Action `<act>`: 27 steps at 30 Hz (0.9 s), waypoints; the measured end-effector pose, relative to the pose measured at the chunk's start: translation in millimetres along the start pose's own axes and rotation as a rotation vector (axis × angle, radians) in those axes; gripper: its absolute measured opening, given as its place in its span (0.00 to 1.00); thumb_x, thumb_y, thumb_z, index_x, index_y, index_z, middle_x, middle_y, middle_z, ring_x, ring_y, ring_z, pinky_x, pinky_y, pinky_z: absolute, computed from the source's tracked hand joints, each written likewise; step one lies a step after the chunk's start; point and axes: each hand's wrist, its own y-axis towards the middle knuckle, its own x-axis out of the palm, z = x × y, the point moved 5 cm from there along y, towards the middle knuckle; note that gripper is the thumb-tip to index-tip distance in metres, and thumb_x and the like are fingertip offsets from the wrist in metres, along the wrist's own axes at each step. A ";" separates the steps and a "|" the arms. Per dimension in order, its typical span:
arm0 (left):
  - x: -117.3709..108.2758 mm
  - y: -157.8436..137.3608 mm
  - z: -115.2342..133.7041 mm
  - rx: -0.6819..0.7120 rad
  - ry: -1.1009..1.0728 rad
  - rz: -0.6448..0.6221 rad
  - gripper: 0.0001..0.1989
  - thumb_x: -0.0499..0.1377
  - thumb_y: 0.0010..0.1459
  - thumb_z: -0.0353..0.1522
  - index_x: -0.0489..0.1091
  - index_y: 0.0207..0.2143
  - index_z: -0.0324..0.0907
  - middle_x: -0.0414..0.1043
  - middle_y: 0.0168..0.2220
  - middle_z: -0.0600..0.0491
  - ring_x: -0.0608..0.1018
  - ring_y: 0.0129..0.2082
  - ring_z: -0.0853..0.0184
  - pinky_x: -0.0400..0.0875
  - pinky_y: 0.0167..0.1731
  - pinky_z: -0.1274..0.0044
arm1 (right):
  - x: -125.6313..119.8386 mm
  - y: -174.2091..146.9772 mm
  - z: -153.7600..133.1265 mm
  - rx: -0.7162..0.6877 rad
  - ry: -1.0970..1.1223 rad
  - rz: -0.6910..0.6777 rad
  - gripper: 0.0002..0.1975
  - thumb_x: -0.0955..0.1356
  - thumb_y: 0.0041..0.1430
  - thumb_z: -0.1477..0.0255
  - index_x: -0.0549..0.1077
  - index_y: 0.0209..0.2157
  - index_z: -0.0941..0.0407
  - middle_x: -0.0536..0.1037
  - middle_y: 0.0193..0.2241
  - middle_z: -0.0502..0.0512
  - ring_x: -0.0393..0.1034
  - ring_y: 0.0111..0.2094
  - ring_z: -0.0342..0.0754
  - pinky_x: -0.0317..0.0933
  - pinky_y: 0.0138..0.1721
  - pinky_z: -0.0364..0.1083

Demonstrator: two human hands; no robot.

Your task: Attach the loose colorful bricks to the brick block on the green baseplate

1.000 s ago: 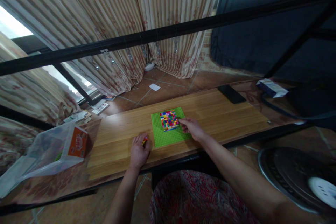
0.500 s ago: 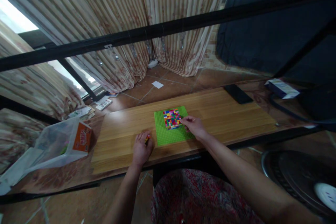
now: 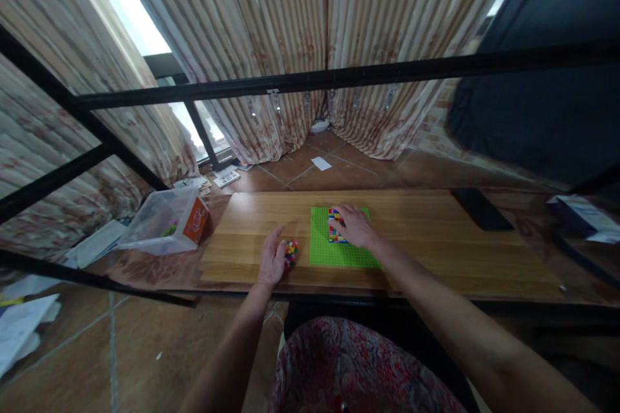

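On the wooden board lies a green studded baseplate (image 3: 322,257), with a block of multicoloured building bricks (image 3: 335,232) built up on it. My right hand (image 3: 357,227) rests over that block, its fingers stretched flat across the top and its thumb apart, covering the block's right part. To the left of the baseplate is a small heap of loose coloured bricks (image 3: 292,250). My left hand (image 3: 272,259) lies on its edge against the heap's left side, fingers extended and thumb apart, nothing visible in its grasp.
A clear plastic box (image 3: 162,219) with an orange label and some bricks inside stands left of the wooden board (image 3: 436,232). A black phone-like slab (image 3: 481,209) lies at the right. A dark metal bar (image 3: 300,82) crosses beyond the table, before the curtains.
The view has swung left. My right hand has gone from a pinch at the block's right edge to lying over its top. My left hand has uncurled, exposing the loose bricks.
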 end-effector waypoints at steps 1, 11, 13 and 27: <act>-2.5 -2.8 -1.0 0.000 0.009 -0.003 0.20 0.48 0.64 0.36 0.64 0.57 0.43 0.70 0.56 0.45 0.71 0.57 0.62 0.67 0.57 0.63 | 3.7 -2.0 -0.8 -0.014 -0.033 -0.026 0.19 0.66 0.61 0.61 0.73 0.50 0.54 0.76 0.47 0.62 0.67 0.48 0.57 0.57 0.51 0.54; 10.3 -22.1 14.9 0.113 0.351 -0.180 0.41 0.65 0.50 0.45 0.55 0.62 0.41 0.60 0.62 0.39 0.63 0.62 0.49 0.56 0.60 0.56 | -9.1 -44.7 -21.8 -0.127 -0.178 -0.028 0.19 0.64 0.63 0.62 0.73 0.52 0.55 0.75 0.49 0.62 0.65 0.49 0.59 0.57 0.51 0.56; 16.9 -18.3 17.1 0.098 0.388 -0.170 0.40 0.63 0.52 0.46 0.54 0.62 0.40 0.61 0.62 0.39 0.63 0.62 0.50 0.55 0.61 0.57 | -8.3 -43.4 -42.8 -0.143 -0.193 0.002 0.16 0.63 0.64 0.67 0.74 0.49 0.56 0.75 0.49 0.62 0.65 0.49 0.57 0.57 0.52 0.55; 25.3 -7.2 21.0 0.107 0.404 -0.186 0.23 0.60 0.55 0.36 0.67 0.53 0.43 0.66 0.58 0.44 0.67 0.57 0.53 0.59 0.58 0.60 | 90.0 -13.9 -91.4 0.161 -0.160 -0.346 0.12 0.63 0.64 0.72 0.78 0.40 0.58 0.79 0.40 0.60 0.72 0.44 0.50 0.59 0.45 0.46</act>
